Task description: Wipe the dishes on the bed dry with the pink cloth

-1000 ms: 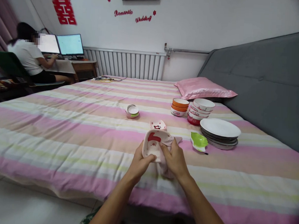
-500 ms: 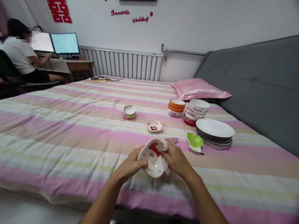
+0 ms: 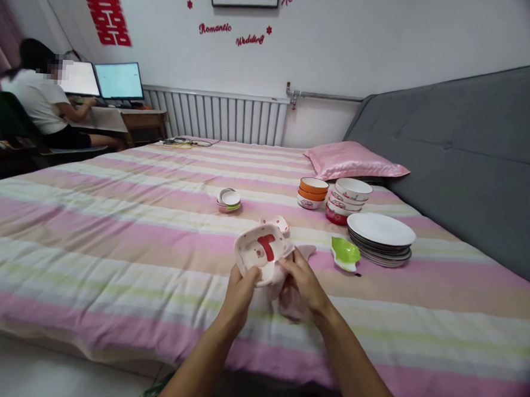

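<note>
Since the earlier frame, the small white red-printed ceramic dish [image 3: 259,250] has been raised and tipped toward the camera, over the striped bed [image 3: 110,231]. Left hand [image 3: 240,287]: grip closed on its near rim. Right hand [image 3: 302,281]: grip closed on the pink cloth [image 3: 281,289], now bunched under the dish.

Striped bed [image 3: 110,237] — bowls [image 3: 312,192], plates [image 3: 379,235], pillow [image 3: 352,160] on it.

I work from a single view, worn on the head. It looks forward and down from the near edge of the bed [image 3: 110,231], across its width to the far wall [image 3: 346,48]. The left grip [image 3: 240,284] and right grip [image 3: 302,278] sit close beneath the lens, with both forearms entering from the bottom edge.
</note>
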Available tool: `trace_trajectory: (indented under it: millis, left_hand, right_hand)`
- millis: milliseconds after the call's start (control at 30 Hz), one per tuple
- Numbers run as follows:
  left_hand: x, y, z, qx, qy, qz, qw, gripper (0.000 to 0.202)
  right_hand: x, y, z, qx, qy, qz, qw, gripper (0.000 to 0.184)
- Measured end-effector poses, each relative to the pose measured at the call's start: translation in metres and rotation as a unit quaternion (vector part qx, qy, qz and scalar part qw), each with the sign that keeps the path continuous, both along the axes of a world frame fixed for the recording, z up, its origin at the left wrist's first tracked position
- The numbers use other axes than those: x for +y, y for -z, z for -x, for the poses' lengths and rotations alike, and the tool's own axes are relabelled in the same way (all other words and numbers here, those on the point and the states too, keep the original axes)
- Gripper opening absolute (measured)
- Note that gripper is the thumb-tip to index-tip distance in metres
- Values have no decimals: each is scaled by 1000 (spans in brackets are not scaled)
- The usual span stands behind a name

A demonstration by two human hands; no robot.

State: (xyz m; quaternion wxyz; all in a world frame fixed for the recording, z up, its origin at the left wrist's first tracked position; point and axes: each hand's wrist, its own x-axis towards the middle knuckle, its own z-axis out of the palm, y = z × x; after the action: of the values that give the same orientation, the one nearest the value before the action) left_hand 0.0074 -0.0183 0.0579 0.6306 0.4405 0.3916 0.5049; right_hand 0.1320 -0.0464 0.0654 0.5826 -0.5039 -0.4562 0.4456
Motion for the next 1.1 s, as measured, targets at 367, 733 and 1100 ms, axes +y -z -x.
trace_trajectory:
  millis: [367,733,1100]
  left_hand:
    - [0,-3,0,36,-60,5,998,13]
    - [-6,-9,-2,83,-6,-48,995,20]
    - [-5,-10,-2,88,46,-79,992,24]
  right_hand:
    - [-2,-3,3,-94,37,0,995,23]
    - [0,-9,-7,-346,123,-85,926,14]
    - [1,-9,-14,-394,141,-70,906,15]
